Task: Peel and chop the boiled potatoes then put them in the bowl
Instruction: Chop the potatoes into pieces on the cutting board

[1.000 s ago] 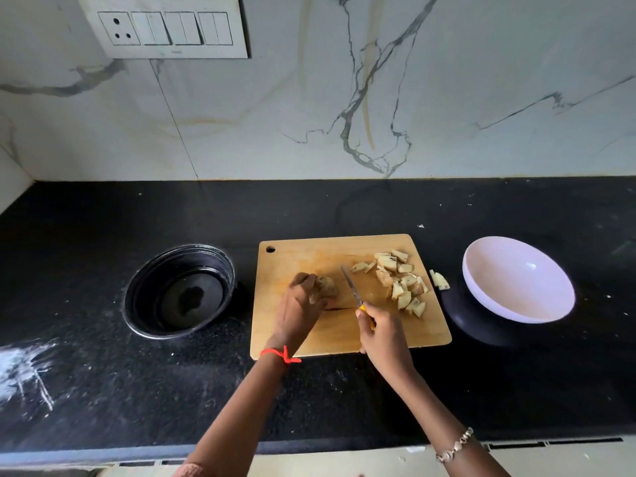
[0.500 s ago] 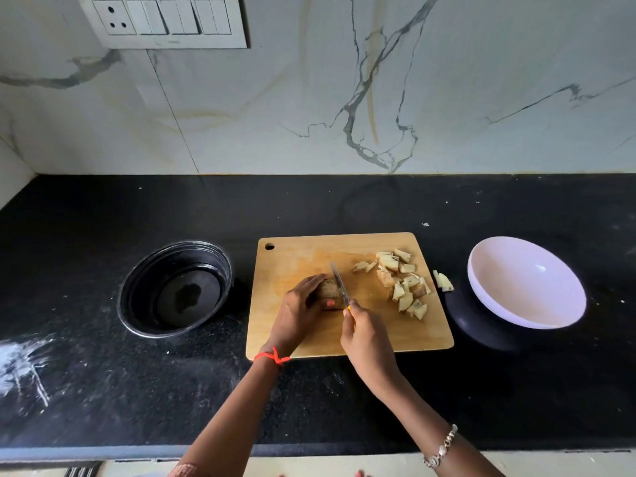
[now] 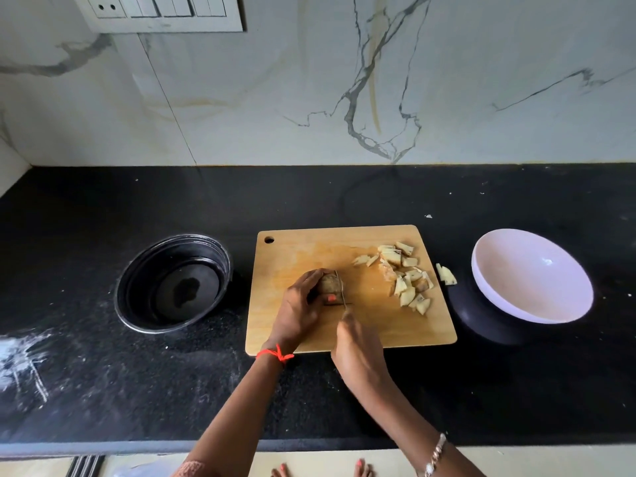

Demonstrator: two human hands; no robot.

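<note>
A wooden cutting board (image 3: 309, 249) lies on the black counter. My left hand (image 3: 299, 308) pins a brownish potato piece (image 3: 329, 284) on the board's middle. My right hand (image 3: 358, 346) grips a small knife (image 3: 340, 290), whose blade stands on edge against the right side of that piece. A heap of several pale chopped potato pieces (image 3: 406, 277) lies on the board's right part, and one chunk (image 3: 446, 274) sits just off the board on the counter. An empty white bowl (image 3: 531, 275) stands to the right of the board.
A black round pan (image 3: 173, 282) with a dark wet patch inside sits left of the board. White powdery smears (image 3: 20, 359) mark the counter at far left. A marble wall with a switch panel (image 3: 161, 10) rises behind. The counter's front edge runs along the bottom.
The knife has come leftwards from the chopped heap to the potato piece and now stands against it. My left hand has kept hold of the piece; the camera has tilted slightly.
</note>
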